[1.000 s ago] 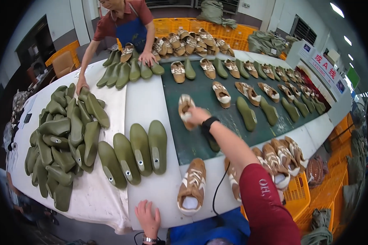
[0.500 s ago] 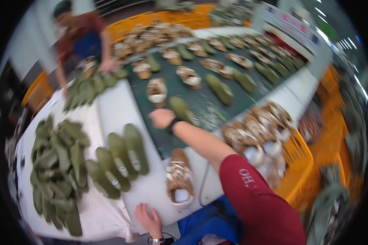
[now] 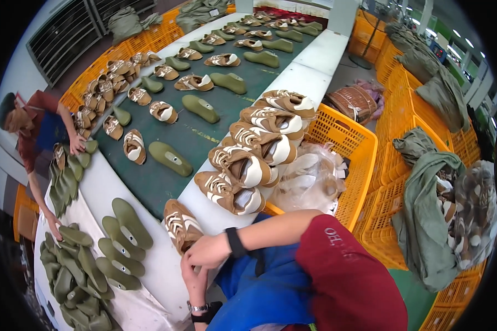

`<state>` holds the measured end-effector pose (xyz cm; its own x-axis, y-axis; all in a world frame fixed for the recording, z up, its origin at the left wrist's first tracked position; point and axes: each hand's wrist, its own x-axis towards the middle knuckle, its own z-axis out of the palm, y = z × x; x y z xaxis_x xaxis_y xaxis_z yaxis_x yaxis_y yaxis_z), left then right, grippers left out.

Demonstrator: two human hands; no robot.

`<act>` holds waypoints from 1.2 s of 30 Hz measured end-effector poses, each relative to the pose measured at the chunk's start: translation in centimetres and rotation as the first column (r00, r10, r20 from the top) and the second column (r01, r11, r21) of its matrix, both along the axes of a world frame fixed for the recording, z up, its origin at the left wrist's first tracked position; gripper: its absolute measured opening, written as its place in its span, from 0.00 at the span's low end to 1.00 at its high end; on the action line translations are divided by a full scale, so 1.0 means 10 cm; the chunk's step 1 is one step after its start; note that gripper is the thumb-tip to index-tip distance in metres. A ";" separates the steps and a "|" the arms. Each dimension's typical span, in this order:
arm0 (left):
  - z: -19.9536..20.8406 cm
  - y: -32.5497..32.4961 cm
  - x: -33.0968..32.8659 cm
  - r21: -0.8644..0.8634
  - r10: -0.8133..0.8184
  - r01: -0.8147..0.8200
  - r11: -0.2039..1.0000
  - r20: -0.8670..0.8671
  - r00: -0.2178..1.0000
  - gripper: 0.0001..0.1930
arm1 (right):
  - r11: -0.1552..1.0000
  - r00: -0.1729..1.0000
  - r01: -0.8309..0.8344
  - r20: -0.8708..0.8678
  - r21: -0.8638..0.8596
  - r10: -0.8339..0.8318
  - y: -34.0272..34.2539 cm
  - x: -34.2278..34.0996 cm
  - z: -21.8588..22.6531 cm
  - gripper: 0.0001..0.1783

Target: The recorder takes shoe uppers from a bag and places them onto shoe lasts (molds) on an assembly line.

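A brown lace-up sneaker with white stripes lies on the white table edge, close in front of me. My right hand is at the sneaker's heel end and covers it, its fingers bent downward. Just below, my left hand meets it with its fingers curled and fingertips close together. Whatever lies between the fingers is hidden. Beyond the sneaker, an olive-green shoe last rests on the dark green belt. Several more olive lasts lie side by side to the left.
A row of brown sneakers lines the right table edge, next to a yellow crate holding plastic-wrapped items. Lasts are heaped at the left. A co-worker reaches over lasts there. Stacked yellow crates stand on the right.
My right hand has drawn back from over the belt to the near sneaker's heel. My left hand, earlier spread at the table edge, has joined it. The view has turned right.
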<state>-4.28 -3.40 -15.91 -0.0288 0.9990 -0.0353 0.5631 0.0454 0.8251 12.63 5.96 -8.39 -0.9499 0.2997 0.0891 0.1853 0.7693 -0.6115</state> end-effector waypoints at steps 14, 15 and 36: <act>2.76 0.35 0.67 0.412 -0.623 0.560 0.719 0.025 0.782 0.26 | 0.826 0.838 0.544 -0.149 0.148 -0.525 -0.09 0.66 -0.32 0.15; 2.87 0.28 0.70 0.513 -0.827 0.669 0.538 0.168 0.536 0.28 | 0.842 0.855 0.517 -0.140 0.154 -0.499 -0.08 0.64 -0.31 0.15; 3.24 0.36 2.38 0.646 -0.398 0.712 -0.275 0.598 -0.696 0.16 | 0.801 0.779 0.594 -0.302 0.076 -0.549 -0.11 0.60 -0.59 0.18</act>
